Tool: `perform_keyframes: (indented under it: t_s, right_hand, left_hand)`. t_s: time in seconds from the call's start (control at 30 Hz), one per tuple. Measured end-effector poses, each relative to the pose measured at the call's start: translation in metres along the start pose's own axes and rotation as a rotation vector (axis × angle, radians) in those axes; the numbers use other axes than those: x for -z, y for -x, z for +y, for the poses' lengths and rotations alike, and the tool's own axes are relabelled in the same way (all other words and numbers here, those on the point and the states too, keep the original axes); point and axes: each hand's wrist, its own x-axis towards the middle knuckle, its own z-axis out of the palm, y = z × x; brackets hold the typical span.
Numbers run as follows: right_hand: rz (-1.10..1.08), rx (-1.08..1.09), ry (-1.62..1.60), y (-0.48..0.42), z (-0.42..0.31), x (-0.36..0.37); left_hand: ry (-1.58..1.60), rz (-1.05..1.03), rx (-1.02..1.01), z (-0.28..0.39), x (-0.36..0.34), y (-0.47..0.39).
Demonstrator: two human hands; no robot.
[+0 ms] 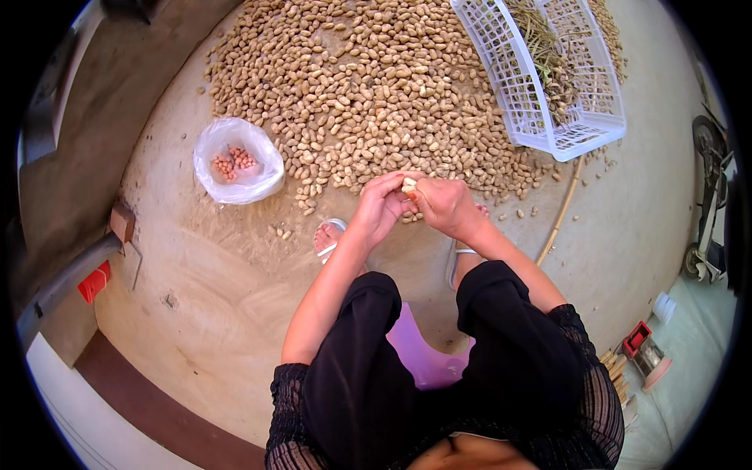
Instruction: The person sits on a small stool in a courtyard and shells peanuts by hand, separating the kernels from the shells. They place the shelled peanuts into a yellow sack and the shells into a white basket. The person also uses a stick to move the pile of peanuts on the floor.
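Both hands meet above the near edge of a wide spread of unshelled peanuts (376,100) on the floor. A pale peanut pod (409,185) is pinched between them, at the fingertips. My left hand (382,202) has its thumb and fingers against the pod from the left. My right hand (449,202) grips it from the right, its fingers curled and partly hidden from above. To the left stands an opened, whitish plastic bag (267,170) with its rim rolled out. Reddish shelled peanut kernels (241,157) lie in two clusters at its bottom.
A white plastic crate (587,141) holding dried plant stalks (552,64) lies at the upper right. A thin bamboo stick (561,220) extends from beneath it. I sit on a purple plastic stool (432,364), my sandalled feet near the pile. A scooter (711,200) stands far right; a brick (122,222) sits left.
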Motion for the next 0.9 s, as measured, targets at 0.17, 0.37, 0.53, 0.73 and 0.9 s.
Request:
perform_keyframes:
  t_s: [0.17,0.37,0.53,0.73,0.9]
  right_hand:
    - [-0.040,-0.077,-0.067,0.003,0.004,-0.001]
    - [0.005,-0.873,-1.013,-0.003,0.038,0.024]
    - [0.597,-0.523,-1.566,-0.028,0.085,0.121]
    - [0.958,-0.575,-1.291,-0.048,0.116,0.175]
    - [0.846,-0.568,-0.870,-0.029,0.127,0.145]
  left_hand:
    - [0.080,0.097,-0.007,-0.009,0.009,-0.006]
    - [-0.095,0.297,0.046,-0.013,0.016,-0.007]
    - [-0.180,0.334,0.113,-0.009,0.015,-0.002]
    - [-0.134,0.280,0.124,-0.007,0.016,-0.001]
    - [-0.142,0.325,0.155,-0.005,0.016,-0.001]
